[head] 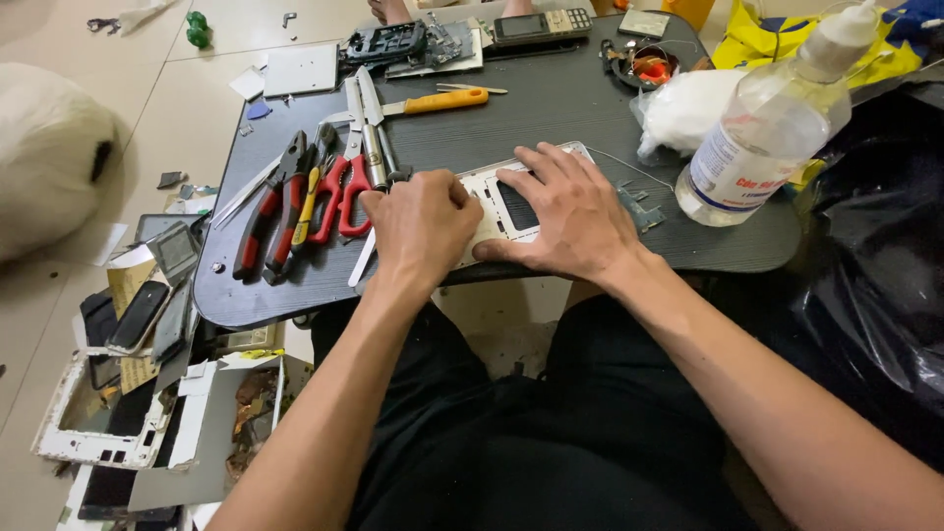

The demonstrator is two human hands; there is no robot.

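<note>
2 hands are working a white phone frame (492,202) at the front edge of a dark table (551,108). Right hand (570,211) is pressing it flat, fingers spread; left hand (418,226) is curling shut around a thin metal tool (362,264). Frame is already stripped bare; pliers (270,206) & scissors (339,192) are lying just left.

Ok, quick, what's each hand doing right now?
Left hand: closed on a thin metal tool.
Right hand: open, flat, pressing the white phone frame.

Both forearms are bare, with no sleeves showing. The left hand (421,228) and right hand (568,218) wear no gloves. Black trousers (551,442) cover the lap below them.
</note>
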